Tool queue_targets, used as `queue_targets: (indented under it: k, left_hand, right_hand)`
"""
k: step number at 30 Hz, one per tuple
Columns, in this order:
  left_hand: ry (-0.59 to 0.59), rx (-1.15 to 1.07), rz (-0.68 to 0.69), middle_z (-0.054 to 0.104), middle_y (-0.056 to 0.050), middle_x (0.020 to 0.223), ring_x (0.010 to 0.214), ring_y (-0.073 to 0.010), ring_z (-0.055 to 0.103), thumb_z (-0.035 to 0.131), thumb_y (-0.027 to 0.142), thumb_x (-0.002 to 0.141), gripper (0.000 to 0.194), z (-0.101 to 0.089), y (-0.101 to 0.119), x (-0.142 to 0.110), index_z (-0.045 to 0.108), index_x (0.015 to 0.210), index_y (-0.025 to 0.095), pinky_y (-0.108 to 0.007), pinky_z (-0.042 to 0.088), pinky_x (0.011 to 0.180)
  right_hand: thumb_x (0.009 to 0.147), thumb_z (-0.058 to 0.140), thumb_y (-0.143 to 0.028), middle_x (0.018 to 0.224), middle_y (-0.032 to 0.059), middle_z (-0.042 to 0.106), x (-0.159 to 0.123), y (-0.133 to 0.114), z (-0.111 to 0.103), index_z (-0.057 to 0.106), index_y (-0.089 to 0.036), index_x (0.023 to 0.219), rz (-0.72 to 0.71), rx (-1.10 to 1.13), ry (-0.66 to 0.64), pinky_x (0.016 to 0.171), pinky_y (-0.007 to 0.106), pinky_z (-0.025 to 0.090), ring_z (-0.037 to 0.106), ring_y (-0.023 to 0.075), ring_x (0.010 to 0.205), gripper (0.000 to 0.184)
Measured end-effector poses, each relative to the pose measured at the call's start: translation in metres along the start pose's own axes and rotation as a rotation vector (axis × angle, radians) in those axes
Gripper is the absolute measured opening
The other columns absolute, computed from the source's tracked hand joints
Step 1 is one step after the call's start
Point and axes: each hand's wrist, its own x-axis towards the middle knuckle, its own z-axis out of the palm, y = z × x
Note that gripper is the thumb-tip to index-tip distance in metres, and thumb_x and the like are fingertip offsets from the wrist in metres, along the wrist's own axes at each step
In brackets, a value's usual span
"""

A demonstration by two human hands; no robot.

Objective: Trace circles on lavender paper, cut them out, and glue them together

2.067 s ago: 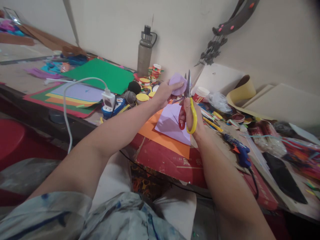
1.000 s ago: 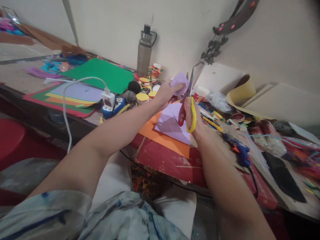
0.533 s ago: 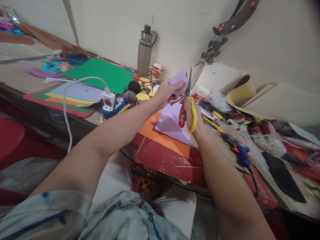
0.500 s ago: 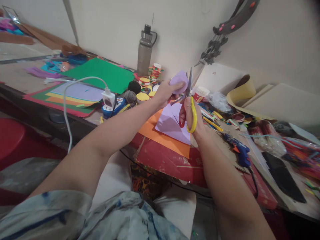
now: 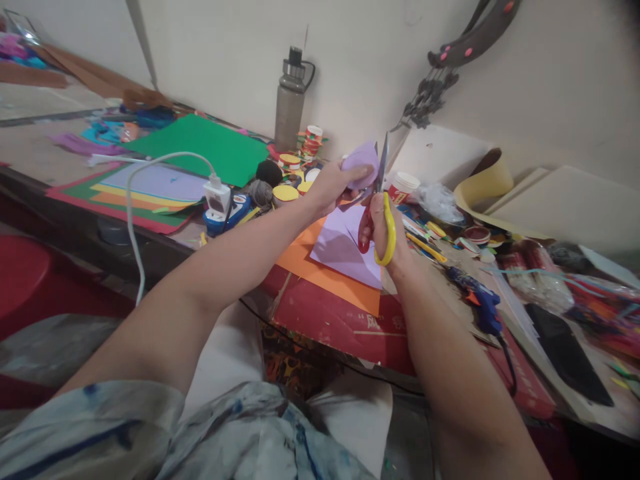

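My left hand is closed on a small piece of purple paper, held up above the table. In my right hand are scissors with one yellow and one red handle, their blades pointing up and slightly parted. The blades stand right at the right edge of the purple piece; whether the paper lies between them I cannot tell. Below both hands, a purple sheet with a cut line in it rests on an orange sheet, over a red board.
A grey water bottle stands by the wall. At left are a green sheet, stacked coloured papers and a power strip with a white cable. A blue glue gun, a black phone-like slab and craft scraps lie at right.
Both hands, with the purple piece and the scissors, have shifted very slightly to the right. The blades look a little closer together. Everything on the table stays in place.
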Motion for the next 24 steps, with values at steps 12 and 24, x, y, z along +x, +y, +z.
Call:
queue_targets:
  k: [12, 24]
  left_hand:
    - [0.018, -0.019, 0.012, 0.069, 0.002, 0.069, 0.047, -0.0028, 0.043, 0.076, 0.018, 0.104, 0.024, -0.0007, 0.0038, -0.0014, 0.065, 0.083, 0.016, -0.02, 0.039, 0.053]
    - [-0.003, 0.042, 0.023, 0.072, -0.001, 0.072, 0.049, -0.0039, 0.046, 0.078, 0.018, 0.101, 0.024, -0.0019, -0.002, 0.0015, 0.065, 0.081, 0.017, -0.021, 0.037, 0.052]
  right_hand:
    - [0.092, 0.057, -0.097, 0.066, -0.0068, 0.05, -0.0023, 0.0002, 0.0, 0.05, -0.028, 0.1, -0.028, -0.02, 0.005, 0.04, 0.026, 0.038, 0.046, 0.0108, 0.045, 0.07]
    - [0.078, 0.055, -0.11, 0.063, -0.0078, 0.047, 0.0022, 0.0027, 0.0007, 0.046, -0.03, 0.094, -0.028, 0.023, -0.032, 0.039, 0.028, 0.039, 0.046, 0.0127, 0.045, 0.082]
